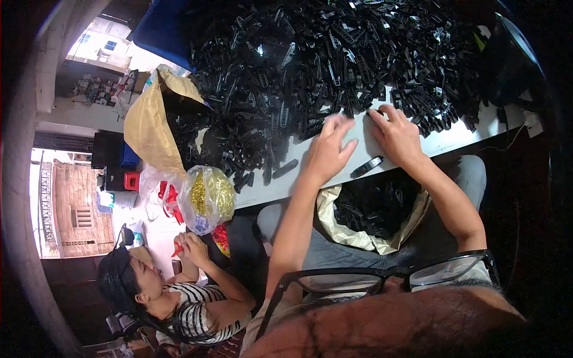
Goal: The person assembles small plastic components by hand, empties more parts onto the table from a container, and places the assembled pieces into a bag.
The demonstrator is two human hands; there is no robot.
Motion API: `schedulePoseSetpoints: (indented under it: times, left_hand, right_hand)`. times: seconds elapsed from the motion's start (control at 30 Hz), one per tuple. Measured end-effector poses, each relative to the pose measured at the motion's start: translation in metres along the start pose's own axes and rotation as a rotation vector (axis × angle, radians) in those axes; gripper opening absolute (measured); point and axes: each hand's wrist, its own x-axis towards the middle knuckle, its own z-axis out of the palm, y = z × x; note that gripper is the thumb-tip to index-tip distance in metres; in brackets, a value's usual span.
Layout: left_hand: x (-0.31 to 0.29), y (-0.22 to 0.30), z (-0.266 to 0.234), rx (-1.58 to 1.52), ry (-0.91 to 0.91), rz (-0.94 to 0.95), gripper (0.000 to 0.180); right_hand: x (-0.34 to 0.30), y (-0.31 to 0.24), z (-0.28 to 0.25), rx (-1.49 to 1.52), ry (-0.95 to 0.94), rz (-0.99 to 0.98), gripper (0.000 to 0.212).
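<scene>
A heap of small black plastic parts (pixel 310 65) covers most of the table (pixel 450 138), running off the top of the view; single pieces are hard to tell apart. The left hand (pixel 329 149), blurred, is spread with nothing visible in it over the bare strip of table near the heap's edge. The right hand (pixel 395 134) has its fingertips at a dark piece by the heap's edge; whether it grips that piece or only touches it, I cannot tell. A loose black part (pixel 366 167) lies between the hands and the table's near edge. Below, an open sack (pixel 327 222) in the lap holds more black pieces, its depth lost in shadow. Glasses (pixel 340 279) cover part of the lower view. At left, a co-worker (pixel 197 307) holds something red (pixel 177 249), mostly hidden by the fingers
</scene>
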Motion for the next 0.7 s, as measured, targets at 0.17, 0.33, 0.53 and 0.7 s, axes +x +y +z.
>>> schedulePoseSetpoints:
  times: [0.17,0.33,0.53,0.7]
  left_hand:
    - [0.017,-0.001,0.021,0.283,0.165,-0.005,0.048]
    - [-0.008,-0.007,0.022,0.241,0.254,0.119,0.032]
    - [-0.026,-0.001,0.024,0.200,0.325,0.057,0.025]
    - [-0.020,0.001,0.023,0.238,0.380,0.092,0.021]
  right_hand:
    - [-0.004,0.008,0.008,-0.078,-0.027,-0.054,0.024]
    - [-0.011,0.005,-0.009,0.083,-0.109,0.034,0.015]
    - [-0.005,0.012,-0.020,0.022,-0.266,0.184,0.020]
    - [-0.010,0.008,-0.022,0.075,-0.170,0.039,0.026]
